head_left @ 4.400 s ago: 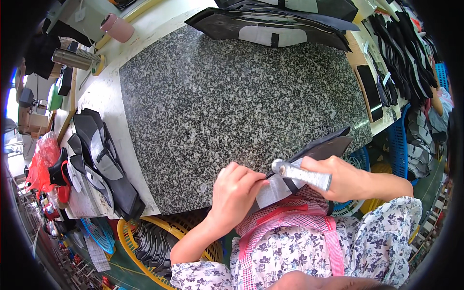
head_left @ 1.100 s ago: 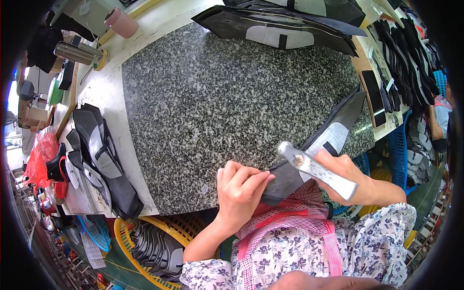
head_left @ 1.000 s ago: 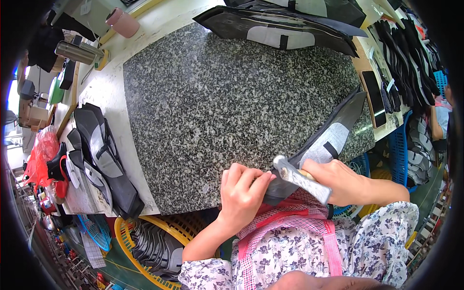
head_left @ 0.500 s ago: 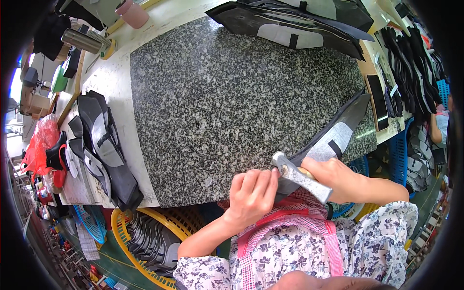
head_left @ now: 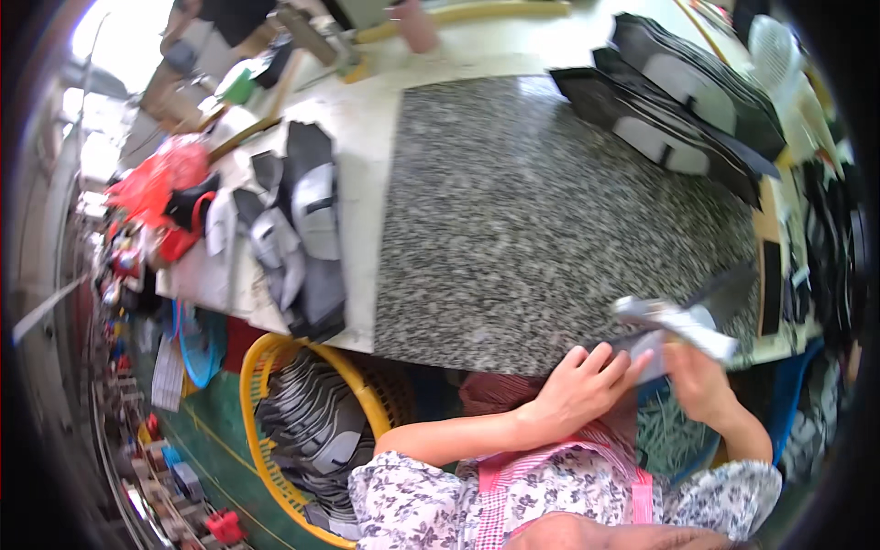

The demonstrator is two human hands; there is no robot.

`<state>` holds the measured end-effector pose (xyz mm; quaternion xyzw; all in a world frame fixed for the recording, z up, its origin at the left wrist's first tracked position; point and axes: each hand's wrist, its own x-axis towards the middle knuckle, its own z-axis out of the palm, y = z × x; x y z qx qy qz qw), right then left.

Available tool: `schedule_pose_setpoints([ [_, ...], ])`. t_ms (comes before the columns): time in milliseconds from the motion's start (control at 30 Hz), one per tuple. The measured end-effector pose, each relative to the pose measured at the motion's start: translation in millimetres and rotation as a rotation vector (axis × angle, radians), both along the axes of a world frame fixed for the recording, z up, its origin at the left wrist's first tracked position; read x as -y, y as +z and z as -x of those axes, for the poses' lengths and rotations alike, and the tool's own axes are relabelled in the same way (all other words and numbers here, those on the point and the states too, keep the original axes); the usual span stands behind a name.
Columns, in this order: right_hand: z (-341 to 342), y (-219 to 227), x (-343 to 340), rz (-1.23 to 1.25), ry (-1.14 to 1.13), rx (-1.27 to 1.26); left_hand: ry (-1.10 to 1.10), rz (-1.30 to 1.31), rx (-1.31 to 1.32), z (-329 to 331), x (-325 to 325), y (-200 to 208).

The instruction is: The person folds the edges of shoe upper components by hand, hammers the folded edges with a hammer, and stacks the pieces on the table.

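Observation:
A hammer (head_left: 676, 324) with a metal head is gripped in my right hand (head_left: 698, 378), held over the near right part of the speckled granite slab (head_left: 513, 229). Under it lies a black and grey shoe-upper piece (head_left: 733, 289), slanting across the slab's near edge and partly hidden by the hammer and my hands. My left hand (head_left: 587, 385) is on the near end of this piece, with bent fingers closed on its edge. Motion blurs the hammer and the right fingers.
Stacked upper pieces (head_left: 683, 101) rest at the slab's far right. More pieces (head_left: 316, 215) lie on the white tabletop to the left. A yellow basket (head_left: 252, 431) of pieces stands below the near edge. A phone (head_left: 770, 286) lies at the right.
The view has swung left, so the table appears farther right. The hammer has turned flatter and is smeared by motion. Both hands remain at the shoe-upper piece.

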<state>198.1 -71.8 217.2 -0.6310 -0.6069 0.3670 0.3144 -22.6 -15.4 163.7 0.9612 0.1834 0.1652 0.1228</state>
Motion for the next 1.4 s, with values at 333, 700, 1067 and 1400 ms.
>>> schedule_pose_setpoints([
  [333, -104, 25, 48, -0.460, -0.834, -0.531, 1.151, -0.526, 0.480, 157, -120, 84],
  [700, -118, 42, -19, -0.287, -0.553, -0.279, 0.810, -0.337, 0.053, 115, -184, 71],
  [1067, -144, 70, -136, -0.473, -0.337, 0.597, -0.002, -0.388, 0.358, -182, -188, 44],
  [1400, -189, 53, -143, -0.132, -0.247, -0.071, 0.030, -0.295, 0.442, -203, -190, 52],
])
